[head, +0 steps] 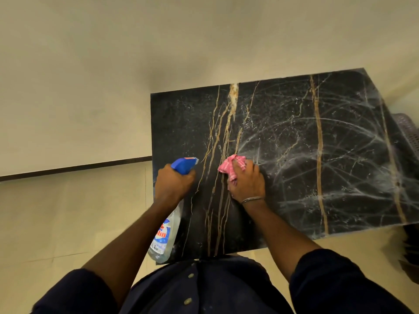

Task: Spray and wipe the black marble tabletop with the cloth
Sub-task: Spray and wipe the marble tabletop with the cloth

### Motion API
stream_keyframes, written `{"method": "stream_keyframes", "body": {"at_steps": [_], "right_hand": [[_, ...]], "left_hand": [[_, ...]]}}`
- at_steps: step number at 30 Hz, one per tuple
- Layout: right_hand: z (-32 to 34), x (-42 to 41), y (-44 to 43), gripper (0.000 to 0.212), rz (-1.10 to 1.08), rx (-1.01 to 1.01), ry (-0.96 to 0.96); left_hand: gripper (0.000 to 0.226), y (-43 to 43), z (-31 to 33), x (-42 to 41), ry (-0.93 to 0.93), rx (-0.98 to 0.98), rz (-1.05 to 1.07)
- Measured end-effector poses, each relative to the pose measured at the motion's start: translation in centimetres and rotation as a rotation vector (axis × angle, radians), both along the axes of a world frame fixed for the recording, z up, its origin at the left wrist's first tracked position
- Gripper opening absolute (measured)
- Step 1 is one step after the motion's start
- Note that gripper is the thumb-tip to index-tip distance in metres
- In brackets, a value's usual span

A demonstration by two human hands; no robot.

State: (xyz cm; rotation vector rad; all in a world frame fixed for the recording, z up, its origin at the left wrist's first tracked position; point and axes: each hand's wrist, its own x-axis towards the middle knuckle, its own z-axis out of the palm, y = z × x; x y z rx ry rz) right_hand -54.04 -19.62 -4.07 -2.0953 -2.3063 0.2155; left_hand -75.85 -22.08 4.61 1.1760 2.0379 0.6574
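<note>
The right hand (247, 180) presses a crumpled pink checked cloth (232, 168) onto the glossy black marble tabletop with gold veins (340, 143), fingers curled over it. The left hand (173, 183) grips a clear plastic spray bottle with a blue trigger head (166, 234) over the slab's left edge. Whitish smeared arcs streak the right half, which lies open out to its straight edges.
</note>
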Motion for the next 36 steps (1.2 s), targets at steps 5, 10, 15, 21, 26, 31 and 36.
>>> {"method": "stream_keyframes", "body": {"at_steps": [5,10,15,21,26,31,36], "right_hand": [[0.5,-2.9,0.4,0.073,-0.237,-0.038,0.032],[0.3,-8.5,0.2,0.064,-0.07,-0.02,0.08],[1.0,-12.5,-0.3,0.054,0.124,-0.041,0.11],[0.3,-7.6,1.9,0.06,0.09,0.005,0.045],[-0.3,-3.1,4.4,0.067,-0.153,0.028,-0.017],[0.2,-8.2,4.9,0.066,-0.466,-0.005,0.067],[0.3,-13.6,4.6,0.065,-0.2,-0.055,0.028]], "left_hand": [[0.027,0.9,-0.2,-0.9,-0.015,-0.011,0.012],[0.028,1.5,-0.3,-1.7,0.004,-0.008,0.01],[0.035,2.4,-0.2,-2.5,0.027,-0.027,0.023],[0.028,3.6,-0.2,-3.6,0.015,-0.017,-0.001],[0.03,4.1,-0.5,-4.0,-0.011,-0.014,-0.002],[0.029,4.3,-0.6,-4.7,-0.039,-0.011,0.02],[0.03,4.4,-0.5,-5.4,-0.02,-0.029,0.053]]}}
